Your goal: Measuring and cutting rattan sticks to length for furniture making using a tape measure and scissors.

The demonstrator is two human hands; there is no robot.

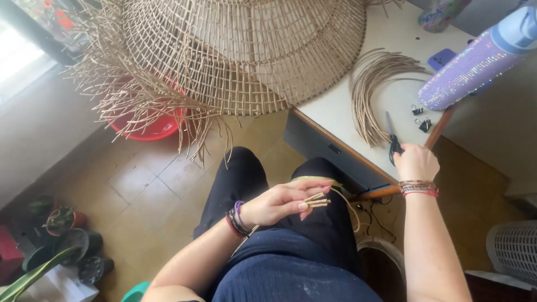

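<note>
My left hand [279,202] hovers over my lap, pinching a small bunch of cut rattan strands [316,202] between fingers and thumb. My right hand [416,162] rests at the near edge of the white table [341,106], closed around the black handles of a pair of scissors [391,137] whose blades point away across the tabletop. A curved bundle of loose rattan strands [375,89] lies on the table just left of the scissors. A large woven rattan shade [235,50] with frayed ends hangs over the table's left end.
A glittery purple bottle [475,64], two black binder clips [420,117] and a blue phone [442,57] lie on the table. A red basin [148,128] sits on the tiled floor under the shade. Potted plants [67,235] stand lower left; a white basket [514,249] is lower right.
</note>
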